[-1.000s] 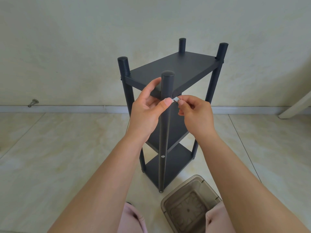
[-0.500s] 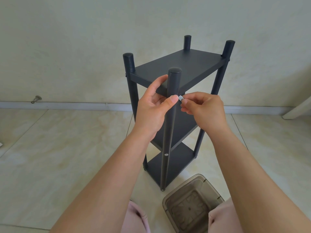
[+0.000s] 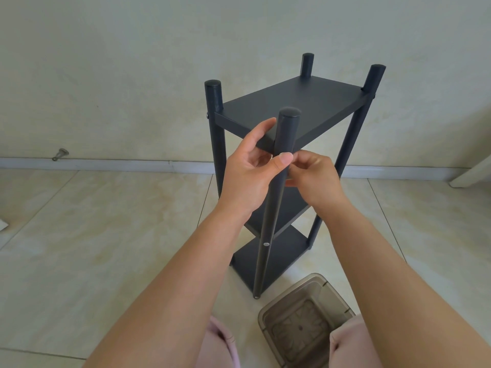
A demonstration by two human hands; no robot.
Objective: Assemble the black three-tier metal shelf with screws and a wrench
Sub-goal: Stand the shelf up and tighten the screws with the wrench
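While the shelf (image 3: 292,107) stands upright on the tiled floor (image 3: 106,235) close to the wall (image 3: 132,62), with all three tiers already between its four posts, both hands work at the near post (image 3: 281,160) just below the top tier. The left hand (image 3: 249,176) curls round this post, thumb across its front and fingers reaching behind toward the edge of the top board. The right hand (image 3: 313,176) is bunched with its fingertips pressed together against the post's right side; they seem to pinch something small, probably a screw, but it is hidden behind the thumb and post, so I cannot tell for certain.

The frame looks rigid and fairly light: thin round tubes and flat boards that should not flex, though a tall narrow stand like this will likely rock or tip if pushed high up. The paint looks smooth, so a full wrap round a post, as the left hand has now, is the safest hold; the board edges also give a firm grip. A small screw is likely slippery and easy to drop, best held by the head between fingertips and started straight into its hole. A screw head (image 3: 266,244) shows lower on the same post. A brownish plastic tub (image 3: 305,322) sits on the floor by the person's knees, just beside the shelf's foot.
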